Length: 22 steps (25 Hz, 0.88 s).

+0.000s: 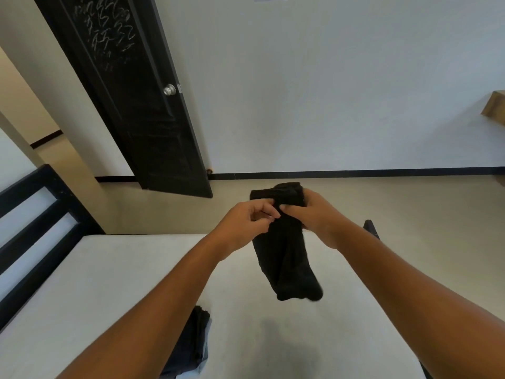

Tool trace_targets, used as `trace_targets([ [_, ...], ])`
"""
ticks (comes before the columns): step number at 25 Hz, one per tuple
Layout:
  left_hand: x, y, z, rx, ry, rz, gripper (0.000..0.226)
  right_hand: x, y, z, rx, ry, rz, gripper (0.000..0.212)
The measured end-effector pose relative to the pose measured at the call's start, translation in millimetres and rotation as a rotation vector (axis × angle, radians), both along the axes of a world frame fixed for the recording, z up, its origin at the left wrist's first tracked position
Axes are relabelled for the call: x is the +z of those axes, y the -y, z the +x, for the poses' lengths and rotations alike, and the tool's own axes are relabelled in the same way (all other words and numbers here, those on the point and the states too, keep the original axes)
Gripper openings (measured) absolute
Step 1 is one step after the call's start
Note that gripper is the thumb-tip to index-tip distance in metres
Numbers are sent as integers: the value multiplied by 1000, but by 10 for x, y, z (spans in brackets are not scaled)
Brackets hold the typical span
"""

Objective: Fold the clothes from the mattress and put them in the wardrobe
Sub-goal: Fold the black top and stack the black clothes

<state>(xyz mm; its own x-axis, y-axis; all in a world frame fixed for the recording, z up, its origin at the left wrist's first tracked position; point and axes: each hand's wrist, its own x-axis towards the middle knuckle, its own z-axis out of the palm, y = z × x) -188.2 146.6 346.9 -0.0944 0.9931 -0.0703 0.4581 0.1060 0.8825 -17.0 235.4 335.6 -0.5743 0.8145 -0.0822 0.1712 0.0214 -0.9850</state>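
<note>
The person holds a black garment in the air over the far right part of the white mattress, its lower end hanging free just above the surface. The right hand grips the bunched top, with the thumb laid across the front and the other fingers hidden behind the cloth. The left hand, just beside it, has curled fingers and seems to pinch the near edge of the fabric between thumb and forefinger. The piece looks only partly folded, so the step in hand is probably squaring it up. It would go best if the hands drew apart along the top edge to take out the slack, then laid the cloth flat on the mattress before the next fold. A second dark garment, folded, lies on the near part of the mattress.
</note>
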Motion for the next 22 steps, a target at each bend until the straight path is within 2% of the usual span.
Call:
trace_targets([
  [2, -26, -2, -47, 56, -86, 91, 21, 85, -1, -10, -41, 56, 94, 20],
  [3, -56, -15, -76, 107, -161, 135, 31, 125, -3, -8, -15, 61, 108, 21],
  [5, -136, -44, -168, 155, -281, 163, 69, 238, -1, 31, 70, 14, 78, 24],
  [6, -173, -59, -214, 125, -298, 137, 81, 297, -10, 68, 116, -14, 65, 26],
  [7, -219, -67, -248, 78, -285, 100, 83, 344, -33, 111, 156, -34, 64, 27],
  [8, -264, -61, -266, 40, -264, 66, 77, 378, -60, 156, 187, -41, 68, 26],
  [11, -285, -42, -321, 58, -137, 33, 41, 385, -133, 277, 202, -13, 114, 23],
  [13, -202, -30, -383, 74, -85, 3, 34, 310, -151, 355, 134, 64, 195, 23],
  [15, -86, -19, -456, 71, -132, -5, 33, 209, -150, 420, 52, 132, 252, 23],
  [17, 24, 9, -488, 90, -120, 43, 29, 106, -135, 473, -17, 130, 228, 22],
  [19, 106, 44, -446, 162, 51, 131, 23, 40, -110, 510, -43, 106, 155, 24],
  [22, 133, 49, -331, 279, 423, 131, 39, 56, -50, 492, -17, -29, -33, 39],
])
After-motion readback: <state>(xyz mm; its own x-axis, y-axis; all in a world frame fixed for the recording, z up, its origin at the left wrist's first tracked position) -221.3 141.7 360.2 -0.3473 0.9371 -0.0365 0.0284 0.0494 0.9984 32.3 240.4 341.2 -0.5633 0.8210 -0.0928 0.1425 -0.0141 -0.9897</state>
